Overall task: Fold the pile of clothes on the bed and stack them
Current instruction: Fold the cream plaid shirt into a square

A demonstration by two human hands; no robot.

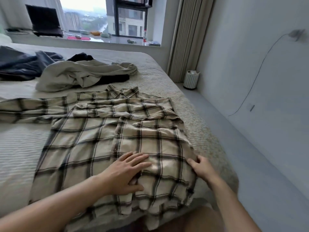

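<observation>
A beige plaid shirt [107,141] lies spread front-up on the bed [21,148], collar away from me. One sleeve stretches out to the left and the other is folded across the chest. My left hand [127,171] rests flat on the lower front of the shirt with straight fingers. At the shirt's right edge, my right hand [200,166] pinches the fabric between thumb and fingers. Behind the shirt lies a pile of clothes: a crumpled cream garment [80,76], a black garment [115,79] and a dark blue one [18,66].
The bed's right edge runs close to a grey wall [250,64], with a narrow floor strip between. A striped bin [191,79] stands by the curtain. The window sill [100,39] at the back holds a laptop, a bottle and small items.
</observation>
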